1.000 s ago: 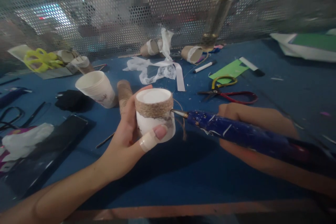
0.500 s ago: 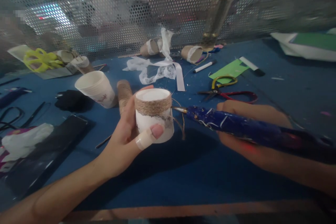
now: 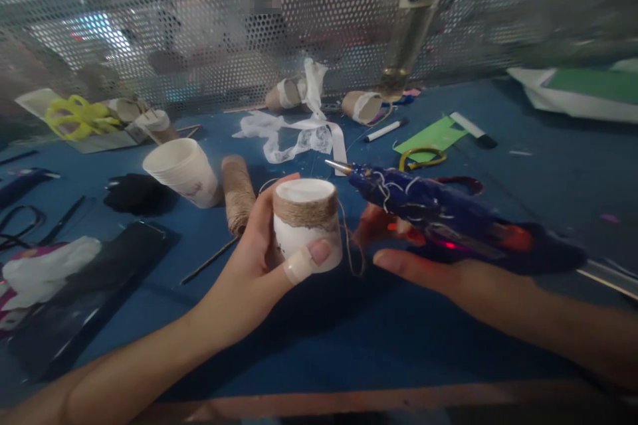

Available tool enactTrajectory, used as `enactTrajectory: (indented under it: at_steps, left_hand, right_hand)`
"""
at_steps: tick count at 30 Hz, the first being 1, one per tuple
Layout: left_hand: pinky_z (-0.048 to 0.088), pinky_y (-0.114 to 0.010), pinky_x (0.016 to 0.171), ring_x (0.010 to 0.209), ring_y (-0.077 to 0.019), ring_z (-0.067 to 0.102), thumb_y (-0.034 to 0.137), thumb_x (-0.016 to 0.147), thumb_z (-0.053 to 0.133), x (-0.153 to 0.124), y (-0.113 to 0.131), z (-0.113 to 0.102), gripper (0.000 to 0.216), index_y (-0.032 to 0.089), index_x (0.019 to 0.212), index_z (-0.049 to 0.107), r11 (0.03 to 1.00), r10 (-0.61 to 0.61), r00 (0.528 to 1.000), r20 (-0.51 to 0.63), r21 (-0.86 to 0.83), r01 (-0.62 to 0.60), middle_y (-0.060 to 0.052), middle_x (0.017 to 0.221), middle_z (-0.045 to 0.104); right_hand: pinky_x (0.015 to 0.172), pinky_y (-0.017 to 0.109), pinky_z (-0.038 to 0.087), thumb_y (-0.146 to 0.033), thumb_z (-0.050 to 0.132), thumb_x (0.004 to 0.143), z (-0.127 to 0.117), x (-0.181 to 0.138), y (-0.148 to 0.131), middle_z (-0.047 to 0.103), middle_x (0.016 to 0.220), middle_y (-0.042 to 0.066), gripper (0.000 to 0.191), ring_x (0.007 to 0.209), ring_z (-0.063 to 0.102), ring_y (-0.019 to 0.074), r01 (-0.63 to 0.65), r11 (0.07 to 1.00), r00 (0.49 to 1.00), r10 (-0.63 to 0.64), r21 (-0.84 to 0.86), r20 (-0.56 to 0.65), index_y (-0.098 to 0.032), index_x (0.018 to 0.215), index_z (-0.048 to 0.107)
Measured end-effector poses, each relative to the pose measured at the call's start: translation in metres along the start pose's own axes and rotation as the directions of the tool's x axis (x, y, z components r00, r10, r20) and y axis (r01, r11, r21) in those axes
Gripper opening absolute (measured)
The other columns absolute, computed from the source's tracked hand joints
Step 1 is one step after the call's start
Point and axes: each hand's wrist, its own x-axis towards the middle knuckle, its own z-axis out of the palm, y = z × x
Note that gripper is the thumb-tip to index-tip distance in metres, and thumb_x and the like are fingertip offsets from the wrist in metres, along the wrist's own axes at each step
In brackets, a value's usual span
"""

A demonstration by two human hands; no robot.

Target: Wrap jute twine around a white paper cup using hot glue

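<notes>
My left hand point(image 3: 252, 272) is wrapped round a small white cup point(image 3: 308, 226) held upside down, with brown twine wound about its top band. A bandage sits on my thumb. A loose end of twine point(image 3: 351, 246) hangs off the cup's right side. My right hand point(image 3: 413, 259) grips a blue hot glue gun point(image 3: 438, 209), its metal nozzle point(image 3: 336, 165) pointing left, just above and to the right of the cup, not touching it. The thumb of that hand sticks out toward the cup.
On the blue table point(image 3: 349, 332): a white paper cup point(image 3: 182, 169) on its side, a twine spool point(image 3: 238, 191), white lace ribbon point(image 3: 299, 136), cardboard tubes point(image 3: 361, 105), scissors point(image 3: 423, 158), green paper point(image 3: 433, 133), yellow scissors point(image 3: 74, 116), a dark phone point(image 3: 94, 285). Perforated metal screen point(image 3: 199, 33) behind.
The glue gun's nozzle has lifted off the cup's twine band and swung up. My right hand has turned and come closer to the cup. My left hand has shifted the cup slightly right.
</notes>
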Motion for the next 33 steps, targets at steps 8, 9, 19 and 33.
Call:
enactTrajectory:
  at_steps: [8,9,19,33]
  left_hand:
    - [0.062,-0.036,0.112,0.133,-0.0289,0.073,0.047,0.095,0.088,0.001,-0.004,0.001,0.078,0.027,0.157,0.046,0.995,0.024,1.0,0.008,0.098,-0.025,-0.01,0.153,0.068]
    - [0.062,-0.037,0.112,0.132,-0.0288,0.074,0.047,0.095,0.087,0.001,-0.004,0.001,0.078,0.027,0.157,0.046,0.994,0.023,1.0,0.006,0.106,-0.023,-0.01,0.153,0.068]
    - [0.064,-0.041,0.11,0.129,-0.031,0.075,0.047,0.094,0.086,0.003,-0.004,0.002,0.078,0.027,0.158,0.045,0.985,0.016,1.0,-0.015,0.173,-0.013,-0.011,0.151,0.068]
    - [0.065,-0.033,0.106,0.126,-0.0272,0.077,0.038,0.091,0.092,0.0,-0.003,-0.001,0.078,0.029,0.157,0.052,0.999,-0.027,0.995,0.097,0.034,0.024,-0.008,0.146,0.075]
  right_hand:
    - [0.094,0.045,0.071,-0.061,0.096,0.076,0.007,0.004,0.008,0.082,0.092,-0.001,0.036,0.086,0.082,0.0262,-0.117,0.985,0.993,0.12,0.128,-0.019,-0.035,0.094,0.081]
    - [0.091,0.043,0.071,-0.059,0.096,0.077,0.007,0.003,0.011,0.082,0.094,-0.002,0.039,0.083,0.081,0.0233,-0.114,0.983,0.993,0.117,0.146,-0.016,-0.035,0.103,0.08]
    - [0.074,0.031,0.068,-0.042,0.095,0.082,0.008,-0.002,0.001,0.073,0.09,-0.002,0.028,0.078,0.073,0.0168,-0.053,0.993,0.994,0.063,0.11,-0.09,-0.031,0.1,0.077]
    - [0.072,0.032,0.064,-0.062,0.09,0.083,0.003,0.01,-0.014,0.065,0.065,-0.005,0.042,0.059,0.063,0.0144,-0.131,0.99,0.99,0.133,0.042,-0.046,-0.029,0.071,0.067]
